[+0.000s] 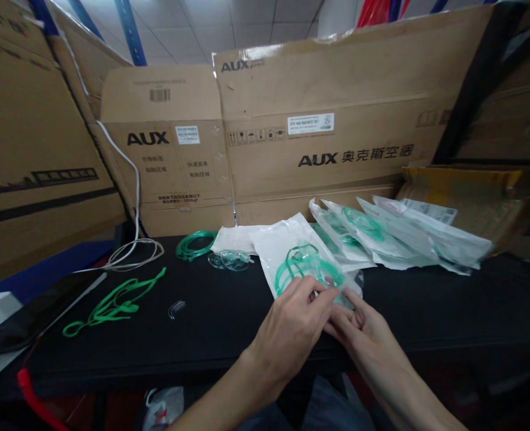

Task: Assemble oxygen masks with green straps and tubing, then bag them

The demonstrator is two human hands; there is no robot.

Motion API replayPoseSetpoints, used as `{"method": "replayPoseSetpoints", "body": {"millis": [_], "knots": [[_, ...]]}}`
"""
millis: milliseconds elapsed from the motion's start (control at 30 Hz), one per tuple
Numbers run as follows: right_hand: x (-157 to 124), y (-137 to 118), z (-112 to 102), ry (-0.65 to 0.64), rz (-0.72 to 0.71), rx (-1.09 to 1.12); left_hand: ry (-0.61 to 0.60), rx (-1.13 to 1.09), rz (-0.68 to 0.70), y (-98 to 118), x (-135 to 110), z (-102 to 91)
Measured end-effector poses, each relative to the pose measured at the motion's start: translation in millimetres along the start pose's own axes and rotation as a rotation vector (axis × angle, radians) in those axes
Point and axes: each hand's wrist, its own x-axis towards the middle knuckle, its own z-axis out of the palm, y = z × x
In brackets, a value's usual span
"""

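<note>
In the head view, a white-backed clear pouch (271,248) lies tilted on the black table, with coiled green tubing and what looks like a clear mask inside. My left hand (291,314) is closed at the pouch's near edge, its thumb and fingers pinched together. Close beside it, my right hand (359,323) has its fingers curled on the same lower right edge. The fingertips of both hands meet there, and the exact grip is partly hidden. Several similar pouches (408,236) lean in a row just behind and to the right.
Left of the pouch are a green tubing coil (195,246), clear mask parts (233,260), green straps (116,302) and a small clear piece (175,309). A white cable (138,179) runs down at left. Cardboard panels (265,173) wall off the back, and an open carton (507,203) stands right.
</note>
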Motion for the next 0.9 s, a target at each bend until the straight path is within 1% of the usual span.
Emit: {"method": "replayPoseSetpoints", "body": {"millis": [67,200,267,367,433,533,600,700,900], "knots": [[1.6,0.0,0.2,0.014,-0.001,0.012,0.004,-0.006,0.006,0.4,0.2,-0.9],[2.0,-3.2,1.3,-0.076,0.030,0.012,-0.006,0.007,0.012,-0.5,-2.1,-0.9],[1.0,-6.5,2.0,-0.096,0.035,0.016,-0.018,0.009,0.002,-0.6,-4.4,0.4],[-1.0,-11.4,3.4,-0.039,0.017,0.031,-0.038,0.005,-0.046,-0.2,-9.2,1.0],[-2.4,-13.4,4.7,-0.019,0.015,0.032,-0.072,0.031,-0.065,-0.5,-12.9,-0.6],[-3.8,-13.3,6.7,-0.021,0.005,0.019,-0.115,0.109,-0.003,-1.0,-16.6,-4.1],[-3.7,-11.8,8.2,-0.013,-0.012,0.017,-0.105,0.104,-0.004,0.0,-16.8,-5.0],[-2.3,-10.6,11.4,-0.016,-0.038,0.030,-0.081,0.034,-0.067,3.7,-13.8,-3.4],[-1.6,-16.2,21.4,-0.066,-0.043,0.041,-0.066,0.005,-0.020,10.9,-9.6,-0.3]]}}
